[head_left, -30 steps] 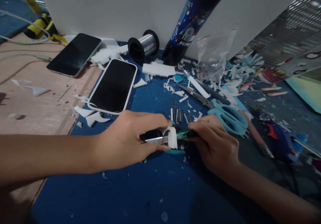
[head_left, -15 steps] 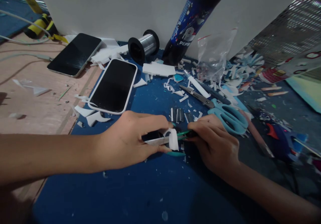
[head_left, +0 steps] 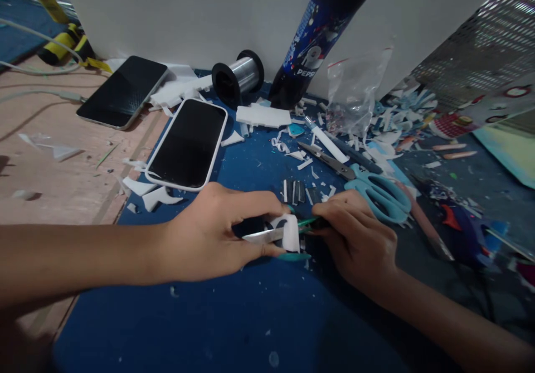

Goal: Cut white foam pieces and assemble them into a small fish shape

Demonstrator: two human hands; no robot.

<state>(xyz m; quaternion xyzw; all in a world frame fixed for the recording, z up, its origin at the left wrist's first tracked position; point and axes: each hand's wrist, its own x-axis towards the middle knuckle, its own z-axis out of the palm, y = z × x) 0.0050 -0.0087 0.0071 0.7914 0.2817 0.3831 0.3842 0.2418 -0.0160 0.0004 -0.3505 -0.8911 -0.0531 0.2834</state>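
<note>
My left hand (head_left: pixel 209 233) is closed in a pinch on a small white foam piece (head_left: pixel 290 232) low over the blue mat (head_left: pixel 217 317). My right hand (head_left: pixel 361 239) is wrapped round the green handle of a craft knife (head_left: pixel 307 222). The knife's silver blade (head_left: pixel 261 235) lies across the foam piece, under my left fingers. Small dark and white cut strips (head_left: pixel 295 190) lie just beyond the two hands. A teal scrap (head_left: pixel 292 256) lies on the mat under the foam piece.
A white-cased phone (head_left: pixel 190 143) and a dark phone (head_left: pixel 123 91) lie at the upper left. A wire spool (head_left: pixel 238 76), a Pepsi bottle (head_left: pixel 321 33), a plastic bag (head_left: pixel 355 91), teal scissors (head_left: pixel 378 193) and foam scraps (head_left: pixel 263 115) crowd the back and right.
The foam piece and blade have shifted slightly to the right between my hands; both hands keep their grip in nearly the same place.
</note>
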